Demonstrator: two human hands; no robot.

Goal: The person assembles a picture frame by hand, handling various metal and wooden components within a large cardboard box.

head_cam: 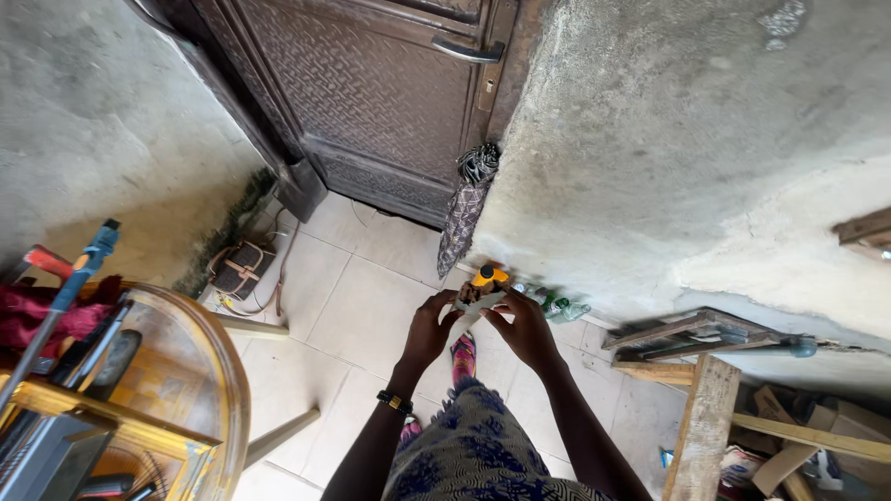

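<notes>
I stand on the tiled floor (362,306) before the door (371,93), both hands raised in front of me. My left hand (429,329) and right hand (525,327) close their fingers on a pale strip (475,304) held between them, well above the floor. It looks uncut and whole so far; what is done to it I cannot tell. Bottles (557,304) lie by the wall beyond.
</notes>
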